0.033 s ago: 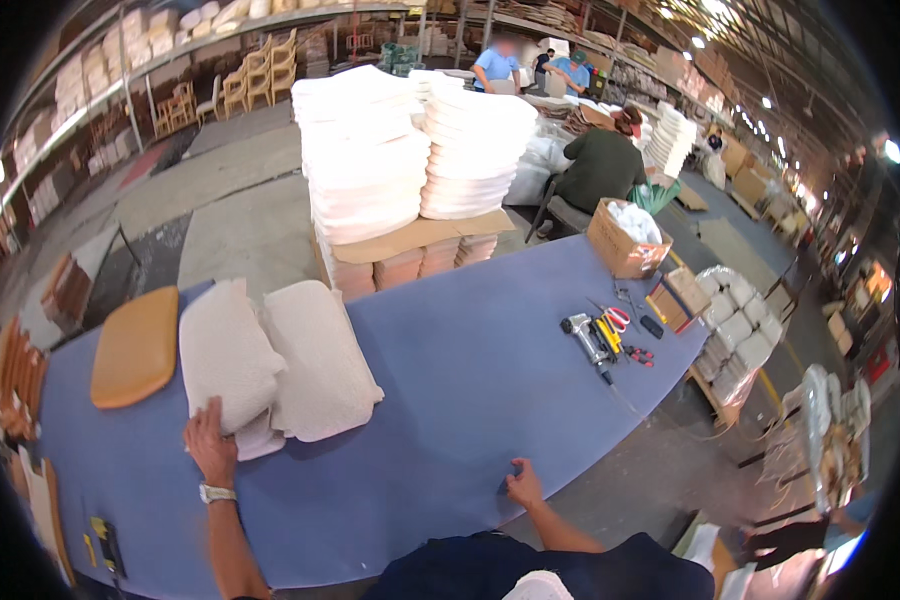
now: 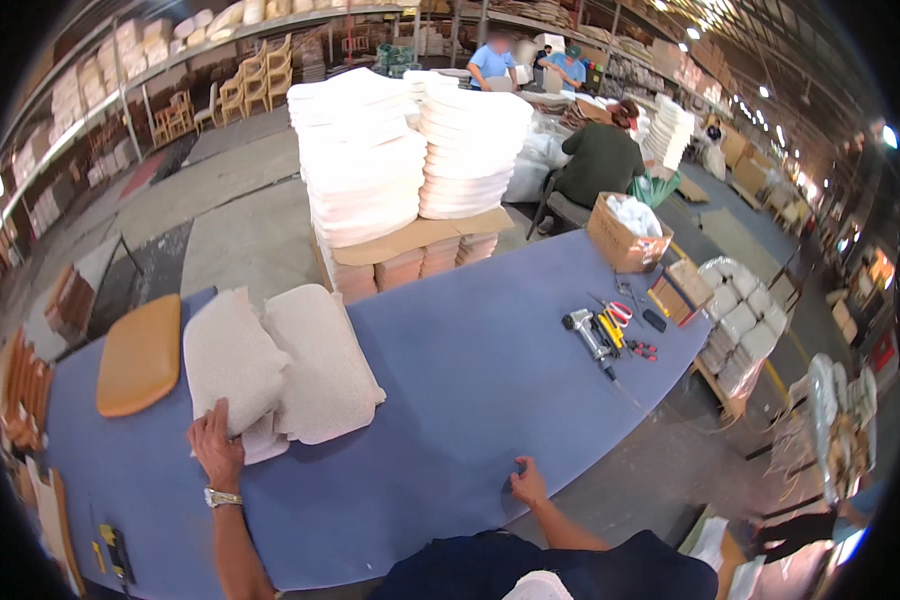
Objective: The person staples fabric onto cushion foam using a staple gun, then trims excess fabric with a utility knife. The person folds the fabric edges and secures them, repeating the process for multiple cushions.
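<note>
Two beige fabric-covered seat cushions lie side by side on the blue table, a left one [image 2: 232, 350] overlapping a right one [image 2: 322, 365]. A further piece of beige fabric [image 2: 265, 440] shows beneath the left cushion. My left hand [image 2: 215, 440], with a watch on the wrist, grips that cushion's near left corner; its thumb is hidden. My right hand [image 2: 530, 482] rests at the table's near edge with fingers curled, and nothing shows in it. A tan seat cushion [image 2: 138, 355] lies farther left.
On the blue table [image 2: 450, 400], a pneumatic stapler [image 2: 590, 335], red-handled scissors [image 2: 618, 312] and pliers [image 2: 642, 350] lie at right, near a cardboard box [image 2: 628, 235]. A yellow-black tool [image 2: 115, 550] lies near left. White foam stacks [image 2: 360, 165] stand behind; a seated person [image 2: 600, 165] is beyond.
</note>
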`<state>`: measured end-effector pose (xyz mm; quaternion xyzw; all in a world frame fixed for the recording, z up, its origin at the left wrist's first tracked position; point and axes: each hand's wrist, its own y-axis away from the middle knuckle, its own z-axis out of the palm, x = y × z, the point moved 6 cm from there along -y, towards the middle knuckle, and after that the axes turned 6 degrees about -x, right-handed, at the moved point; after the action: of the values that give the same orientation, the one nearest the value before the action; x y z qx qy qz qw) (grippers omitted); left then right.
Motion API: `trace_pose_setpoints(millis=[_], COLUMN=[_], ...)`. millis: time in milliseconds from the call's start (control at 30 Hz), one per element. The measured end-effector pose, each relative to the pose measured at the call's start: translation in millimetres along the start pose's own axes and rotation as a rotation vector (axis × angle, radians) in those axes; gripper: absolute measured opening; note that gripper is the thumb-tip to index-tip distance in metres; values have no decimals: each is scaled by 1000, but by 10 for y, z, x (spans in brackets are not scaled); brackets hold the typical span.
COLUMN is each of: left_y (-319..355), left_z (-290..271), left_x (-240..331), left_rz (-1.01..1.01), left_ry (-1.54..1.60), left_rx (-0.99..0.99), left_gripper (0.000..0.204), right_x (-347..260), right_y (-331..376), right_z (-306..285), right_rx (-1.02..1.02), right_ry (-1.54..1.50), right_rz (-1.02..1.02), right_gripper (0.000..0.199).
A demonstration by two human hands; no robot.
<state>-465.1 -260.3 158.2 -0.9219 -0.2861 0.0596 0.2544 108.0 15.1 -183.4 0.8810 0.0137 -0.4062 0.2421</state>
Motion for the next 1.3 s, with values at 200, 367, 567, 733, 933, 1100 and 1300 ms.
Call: trace_pose_setpoints(millis=[200, 367, 567, 733, 933, 1100, 1300], left_y=[-588, -1191, -1554, -1714, -1513, -32, 789], left_z=[-1212, -2067, -1861, -850, 1229, 1746, 1087], left_x=[1284, 2355, 3626, 4603, 5003, 5971, 6045], left_rz=[230, 152, 61, 82, -182, -109, -24], left_ry=[85, 357, 310, 213, 605, 889, 892], left_rx=[245, 256, -32, -328, -360, -709, -788], left_gripper=[56, 44, 40, 46, 78, 77, 75], right_x=[-438, -297, -1265, -2160, -2725, -2140, -1899], right_y=[89, -203, -357, -482, -417, -673, -956], right_z=[-159, -274, -1124, -2390, -2459, -2361, -2573], right_rx=[-156, -488, -373, -142, -207, -178, -101], right_ry=[-181, -373, -579, -398, -146, -110, -10], right_rz=[3, -42, -517, -780, -1003, -875, -803], right_gripper=[39, 38, 44, 52, 59, 66, 71])
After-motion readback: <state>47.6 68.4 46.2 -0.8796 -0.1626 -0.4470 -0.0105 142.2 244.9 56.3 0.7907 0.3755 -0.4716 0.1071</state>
